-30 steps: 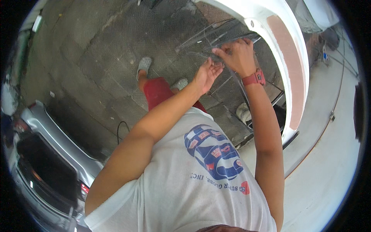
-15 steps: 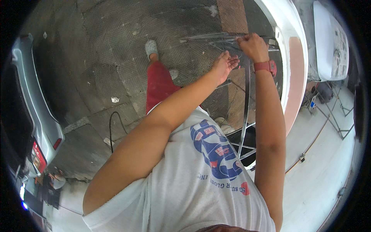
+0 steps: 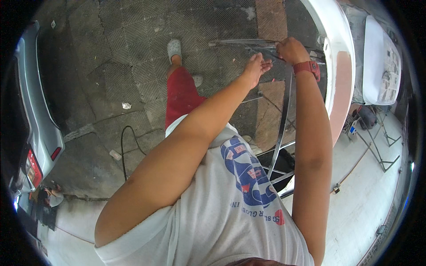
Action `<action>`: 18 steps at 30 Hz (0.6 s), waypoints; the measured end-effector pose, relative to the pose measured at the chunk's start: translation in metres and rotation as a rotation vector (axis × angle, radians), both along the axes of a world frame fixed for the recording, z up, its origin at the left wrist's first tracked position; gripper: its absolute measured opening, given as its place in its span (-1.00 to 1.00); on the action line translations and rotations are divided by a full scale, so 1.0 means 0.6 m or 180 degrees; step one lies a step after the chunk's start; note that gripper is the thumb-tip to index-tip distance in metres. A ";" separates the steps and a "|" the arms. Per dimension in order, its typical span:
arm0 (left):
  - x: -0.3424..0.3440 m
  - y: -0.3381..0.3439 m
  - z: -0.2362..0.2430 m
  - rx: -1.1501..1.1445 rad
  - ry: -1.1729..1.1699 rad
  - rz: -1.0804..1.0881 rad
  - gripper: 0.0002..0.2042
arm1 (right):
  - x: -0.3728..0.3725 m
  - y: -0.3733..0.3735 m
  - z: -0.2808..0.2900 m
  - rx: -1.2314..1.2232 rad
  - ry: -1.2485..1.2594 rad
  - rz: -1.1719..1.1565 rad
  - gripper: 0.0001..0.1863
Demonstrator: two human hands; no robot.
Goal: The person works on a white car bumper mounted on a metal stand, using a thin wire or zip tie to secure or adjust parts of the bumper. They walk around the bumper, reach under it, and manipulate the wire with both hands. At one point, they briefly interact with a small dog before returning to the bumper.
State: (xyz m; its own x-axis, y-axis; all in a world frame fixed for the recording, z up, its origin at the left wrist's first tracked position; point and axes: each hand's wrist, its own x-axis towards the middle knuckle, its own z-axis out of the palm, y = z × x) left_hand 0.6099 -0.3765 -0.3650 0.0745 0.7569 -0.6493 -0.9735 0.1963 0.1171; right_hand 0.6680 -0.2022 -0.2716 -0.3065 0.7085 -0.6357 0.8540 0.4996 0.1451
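Note:
My left hand [image 3: 257, 70] is turned partly palm up over the metal stand, its fingers loosely apart; I see nothing held in it. To its right, my right hand [image 3: 293, 51], with a red watch [image 3: 307, 69] on its wrist, has its fingers curled down at the bars of the thin metal stand [image 3: 284, 113]. Whatever lies between those fingertips is hidden. Just right of that hand curves a white car bumper [image 3: 333, 33] with a pinkish-brown patch [image 3: 341, 84].
A silver car [image 3: 40, 102] stands at the far left. A black cable [image 3: 124, 153] lies on the textured floor. A white panel [image 3: 377, 62] with paper on it sits at the upper right, above thin metal legs [image 3: 377, 153]. A foot in a grey clog [image 3: 174, 51] stands ahead.
My left hand has drawn slightly left and away from my right hand. The right hand has shifted slightly. The whole view has moved a little.

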 end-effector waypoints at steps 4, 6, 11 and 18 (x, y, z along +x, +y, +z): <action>-0.002 0.007 -0.013 -0.0053 -0.0034 0.0082 -0.72 | -0.045 -0.015 0.039 -0.0086 0.0068 -0.0076 -0.52; 0.004 0.006 -0.007 -0.0218 -0.0124 0.0213 -0.75 | -0.036 -0.013 0.029 -0.0113 0.0087 0.0334 -0.54; -0.001 0.011 -0.009 -0.0363 -0.0155 0.0367 -0.81 | -0.054 -0.036 0.035 0.0268 -0.0060 0.0146 -0.58; 0.011 0.029 -0.031 -0.0624 -0.0241 0.0308 -0.84 | -0.015 0.000 -0.031 0.0077 -0.0471 0.0443 -0.60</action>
State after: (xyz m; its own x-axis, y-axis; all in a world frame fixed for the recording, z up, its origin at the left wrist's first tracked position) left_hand 0.6167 -0.3591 -0.3833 0.0618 0.6227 -0.7800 -0.9935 0.1135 0.0119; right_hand 0.6590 -0.2024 -0.2904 -0.3070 0.6815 -0.6643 0.7455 0.6061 0.2772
